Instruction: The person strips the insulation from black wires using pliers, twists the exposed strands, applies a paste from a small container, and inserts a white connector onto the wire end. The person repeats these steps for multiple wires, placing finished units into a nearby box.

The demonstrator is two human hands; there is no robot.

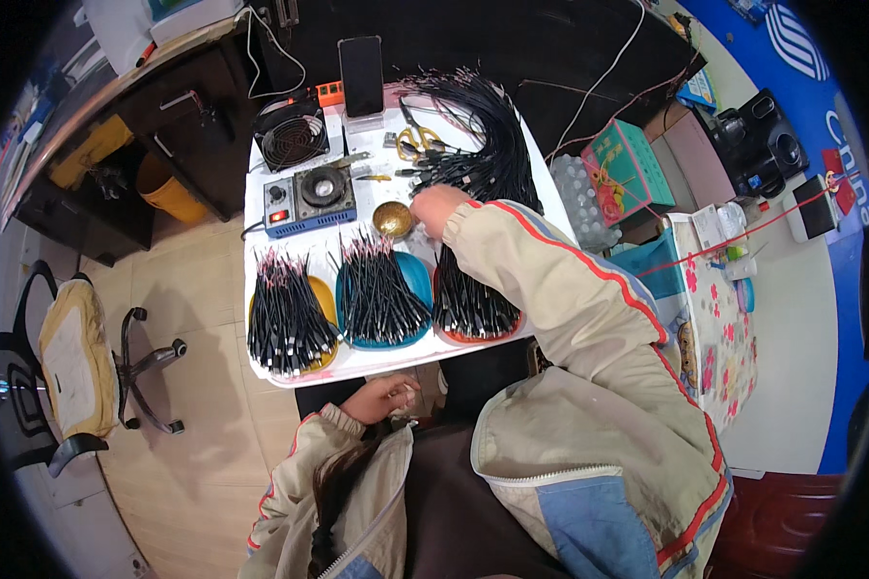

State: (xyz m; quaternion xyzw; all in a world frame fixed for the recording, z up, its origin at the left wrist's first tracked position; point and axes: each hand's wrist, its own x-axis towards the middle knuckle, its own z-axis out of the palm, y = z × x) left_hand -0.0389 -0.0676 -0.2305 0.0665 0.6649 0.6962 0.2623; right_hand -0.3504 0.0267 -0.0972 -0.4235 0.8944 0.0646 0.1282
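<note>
My right hand [437, 209] reaches over the white table beside a small brass-coloured bowl [393, 220]. Its fingertips are mostly hidden, so its grip is unclear. My left hand [378, 399] is low in front of my lap, below the table's near edge, with fingers curled together; what they hold, if anything, is too small to make out. Three trays of short black cables line the near side: a yellow tray [329, 307], a blue tray [416, 278] and a red tray [512, 331]. My right sleeve partly covers the red one.
Behind the bowl stand a blue control box with a round pot [322, 187], a black fan [293, 142] and an upright phone [361, 77]. Yellow-handled scissors [413, 145] lie near a large black cable bundle [497, 145]. An office chair [77, 352] stands left; plastic bottles [581, 205] are right.
</note>
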